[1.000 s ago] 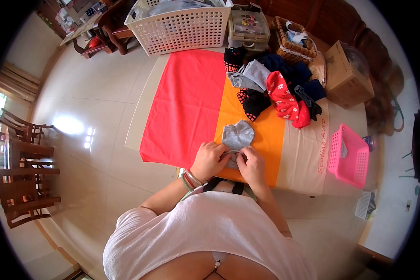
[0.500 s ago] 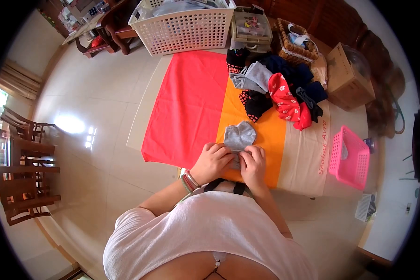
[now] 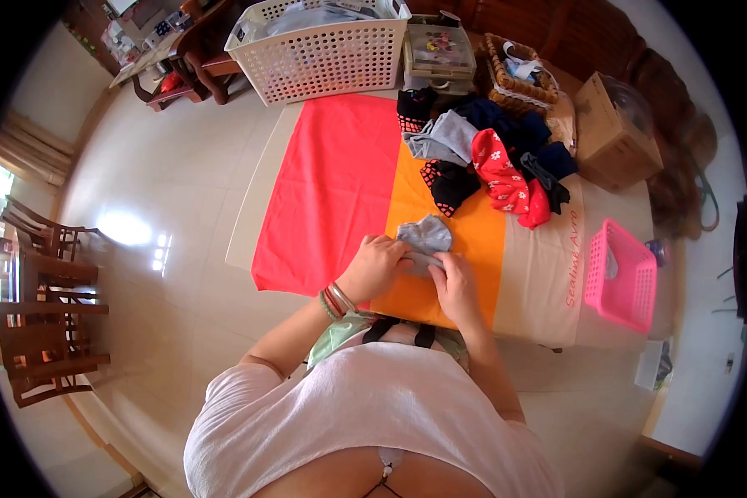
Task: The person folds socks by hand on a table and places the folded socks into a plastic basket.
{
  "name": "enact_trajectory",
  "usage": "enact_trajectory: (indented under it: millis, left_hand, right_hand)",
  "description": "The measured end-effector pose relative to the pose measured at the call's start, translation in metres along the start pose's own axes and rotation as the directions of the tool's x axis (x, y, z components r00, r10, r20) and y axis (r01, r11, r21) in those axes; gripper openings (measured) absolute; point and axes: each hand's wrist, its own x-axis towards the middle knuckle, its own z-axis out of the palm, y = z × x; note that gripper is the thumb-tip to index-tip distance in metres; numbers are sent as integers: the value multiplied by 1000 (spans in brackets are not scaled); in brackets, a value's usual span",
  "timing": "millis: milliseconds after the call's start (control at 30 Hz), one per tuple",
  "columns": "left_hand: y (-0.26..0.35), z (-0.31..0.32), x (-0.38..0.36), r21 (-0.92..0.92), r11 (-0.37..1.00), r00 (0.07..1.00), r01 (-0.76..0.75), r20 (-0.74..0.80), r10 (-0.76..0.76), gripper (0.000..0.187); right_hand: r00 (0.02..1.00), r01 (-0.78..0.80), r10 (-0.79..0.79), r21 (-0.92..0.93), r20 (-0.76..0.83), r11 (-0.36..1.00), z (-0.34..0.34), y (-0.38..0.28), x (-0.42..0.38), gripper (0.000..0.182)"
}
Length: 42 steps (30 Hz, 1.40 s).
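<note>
My hands had moved up the gray sock point(image 3: 424, 236), left hand point(image 3: 376, 266) and right hand point(image 3: 452, 280) both gripping it half-folded, while the sock pile point(image 3: 490, 158) lay unsorted.

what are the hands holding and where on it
Both hands, left and right, hold a small grey garment by its near edge, on the orange cloth. The grip itself is too small to make out.
</note>
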Motion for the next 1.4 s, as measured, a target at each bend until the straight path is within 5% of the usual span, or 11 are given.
enact_trajectory:
  millis: [267, 467, 600, 767, 867, 1067, 1267, 1367, 1400]
  left_hand:
    - [-4, 7, 9, 40, 989, 989, 141, -41, -139, 16]
    - [-6, 8, 7, -2, 996, 995, 94, -35, -94, 18]
    - [0, 11, 8, 88, 979, 983, 184, -36, -181, 23]
    - [-2, 13, 9, 140, 963, 941, 232, -281, -186, 35]
    - [-6, 10, 9, 162, 961, 954, 222, -241, -180, 40]
    - [-16, 14, 14, 127, 975, 976, 180, -144, -161, 38]
    - [-16, 16, 10, -241, 963, 987, 119, -76, -141, 28]
    - [-8, 15, 4, -423, 899, 988, 116, -43, -147, 24]
    - [-5, 14, 2, -477, 872, 989, 108, -37, -142, 24]
  right_hand:
    - [995, -93, 91, -50, -46, 994, 10, 6, 14, 15]
    - [995, 58, -74, -210, -72, 976, 6, 5, 9, 12]
    - [998, -30, 19, -174, -67, 984, 10, 8, 11, 17]
    - [963, -243, 237, -35, -131, 969, 14, 2, 12, 34]
    - [957, -152, 52, -341, -287, 928, 14, 8, 12, 46]
    - [984, -71, 9, -340, -181, 938, 10, 21, 10, 52]
    - [977, 36, -49, -67, -206, 997, 10, 22, 14, 37]
    - [947, -301, 320, 463, 40, 834, 14, 22, 3, 26]
    - [970, -185, 234, 444, -59, 877, 13, 16, 3, 19]
